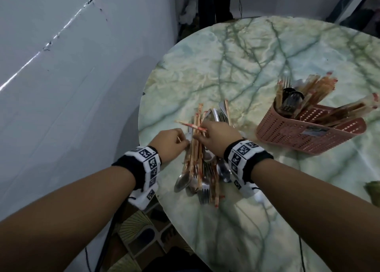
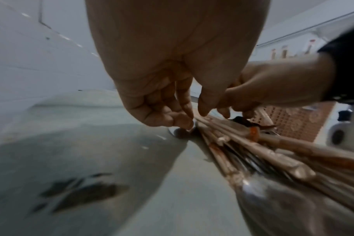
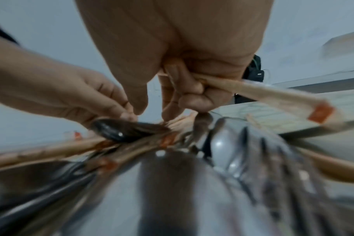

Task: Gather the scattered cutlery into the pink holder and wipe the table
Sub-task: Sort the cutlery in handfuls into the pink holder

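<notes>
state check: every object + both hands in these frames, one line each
pink holder: tilted on the table, partly filled with cutlery and wrapped chopsticks.
cutlery pile: spoons, forks and wrapped chopsticks loose on the table, not yet in the holder.
wrapped chopstick pair: lifted off the pile, gripped by the right hand.
right hand: curled round that pair.
left hand: fingertips pinching at the pile's edge.
table: marble top.
</notes>
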A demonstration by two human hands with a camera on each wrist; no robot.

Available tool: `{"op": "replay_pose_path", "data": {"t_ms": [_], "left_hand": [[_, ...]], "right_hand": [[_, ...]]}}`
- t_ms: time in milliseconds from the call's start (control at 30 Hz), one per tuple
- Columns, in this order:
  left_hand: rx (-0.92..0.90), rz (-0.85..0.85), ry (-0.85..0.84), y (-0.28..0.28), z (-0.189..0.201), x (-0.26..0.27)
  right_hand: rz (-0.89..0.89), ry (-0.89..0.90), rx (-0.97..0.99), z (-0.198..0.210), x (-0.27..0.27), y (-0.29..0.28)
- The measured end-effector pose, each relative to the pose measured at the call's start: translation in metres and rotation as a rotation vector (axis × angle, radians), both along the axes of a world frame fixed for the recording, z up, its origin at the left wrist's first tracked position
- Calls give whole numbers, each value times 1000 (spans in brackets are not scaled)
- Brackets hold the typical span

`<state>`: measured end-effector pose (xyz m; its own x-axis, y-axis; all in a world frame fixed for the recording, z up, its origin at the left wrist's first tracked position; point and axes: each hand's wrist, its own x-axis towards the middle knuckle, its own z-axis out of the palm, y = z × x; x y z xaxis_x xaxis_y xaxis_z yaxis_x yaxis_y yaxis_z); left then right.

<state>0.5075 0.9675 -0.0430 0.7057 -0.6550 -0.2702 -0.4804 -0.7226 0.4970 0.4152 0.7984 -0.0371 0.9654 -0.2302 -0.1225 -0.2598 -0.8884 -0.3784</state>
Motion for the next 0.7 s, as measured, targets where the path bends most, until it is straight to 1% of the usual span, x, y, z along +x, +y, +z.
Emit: {"op": "replay_pose_path", "data": {"t_ms": [67, 133, 233, 367, 433, 533, 600, 633, 700], "left_hand": [[8, -44, 9, -9, 2, -6], [28, -49, 28, -15, 1, -10], [-8, 50, 85, -16, -2, -9], [-70, 116, 154, -18, -5, -7], [-84, 155, 200, -19, -4, -6], [-138, 245, 343, -20, -8, -5], [-166, 259, 380, -23, -7, -6], [-147, 237, 354, -25, -7, -6], [-43, 168, 200, -29, -2, -10]], "right_hand": [[-35, 84, -27, -3, 8, 10], [-97, 129, 26, -4, 11, 14], [-174, 178, 129, -5, 13, 11], [-261, 221, 203, 1, 11, 7], [-315, 174, 243, 7, 11, 5], [-389, 5, 307, 17, 11, -1], [-436, -113, 362, 24, 11, -7], [-456, -172, 400, 28, 10, -10], [-458, -227, 417, 33, 8, -19]]}}
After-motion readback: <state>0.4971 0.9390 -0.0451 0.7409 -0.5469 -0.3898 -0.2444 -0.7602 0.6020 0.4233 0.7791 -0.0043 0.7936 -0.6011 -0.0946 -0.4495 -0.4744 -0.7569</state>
